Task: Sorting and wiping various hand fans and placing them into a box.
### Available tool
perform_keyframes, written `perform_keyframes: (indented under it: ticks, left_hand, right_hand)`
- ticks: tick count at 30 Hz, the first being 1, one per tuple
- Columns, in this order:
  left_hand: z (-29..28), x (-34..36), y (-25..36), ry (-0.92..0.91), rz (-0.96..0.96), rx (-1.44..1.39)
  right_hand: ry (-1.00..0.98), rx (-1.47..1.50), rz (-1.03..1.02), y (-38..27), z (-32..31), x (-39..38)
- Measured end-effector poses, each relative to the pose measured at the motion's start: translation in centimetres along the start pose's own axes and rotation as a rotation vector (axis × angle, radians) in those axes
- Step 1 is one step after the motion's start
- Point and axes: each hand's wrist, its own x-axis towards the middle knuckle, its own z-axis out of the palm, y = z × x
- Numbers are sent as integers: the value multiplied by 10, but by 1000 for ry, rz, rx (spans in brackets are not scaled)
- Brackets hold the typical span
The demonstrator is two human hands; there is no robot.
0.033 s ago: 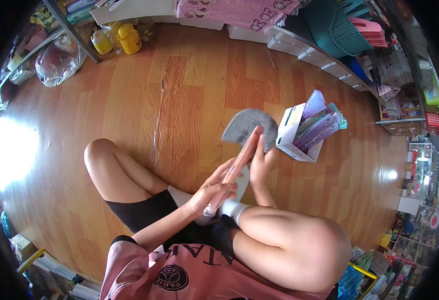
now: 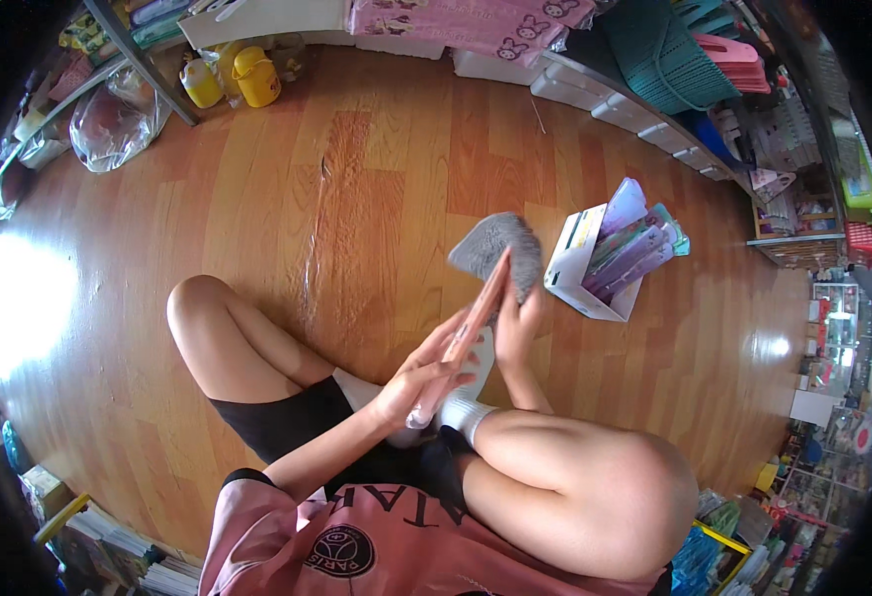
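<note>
In front of my crossed legs, my left hand (image 2: 424, 375) grips the near part of a thin, flat pink packet (image 2: 479, 314) with a clear, shiny wrap. The packet is tilted and seen almost edge-on, so its face is hidden. At its far end my right hand (image 2: 519, 320) is closed around a grey, fuzzy cloth (image 2: 500, 245). This cloth lies against the packet's right side, and its loose end flops over the top to the left. Some fingers of my right hand are hidden behind the packet and the cloth.
Just right of my hands, a white box (image 2: 573, 248) on the wooden floor holds several purple flat packets (image 2: 627, 260). A yellow bucket (image 2: 257, 77) stands by the far-left shelf. White drawers (image 2: 610, 111) and a teal basket (image 2: 666, 60) line the far right.
The grey cloth has shifted slightly along the packet, and its loose end has changed shape. My right hand has moved a little nearer to me; my left hand stays in place.
</note>
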Motion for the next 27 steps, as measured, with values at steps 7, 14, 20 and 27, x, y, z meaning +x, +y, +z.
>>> perform_keyframes:
  ticks: [7,14,20,27]
  left_hand:
    - [-5,31,17,87,290,-192]
    - [-19,61,52,327,521,-282]
    - [-42,59,33,-109,343,-674]
    - [12,31,2,156,103,-196]
  right_hand:
    - [-586,-272,-58,-31,16,-11]
    - [-890,-301,-647,-26,20,-21]
    - [-852,-309,-650,-26,24,-21]
    - [-366,-123,-359,-11,26,-9]
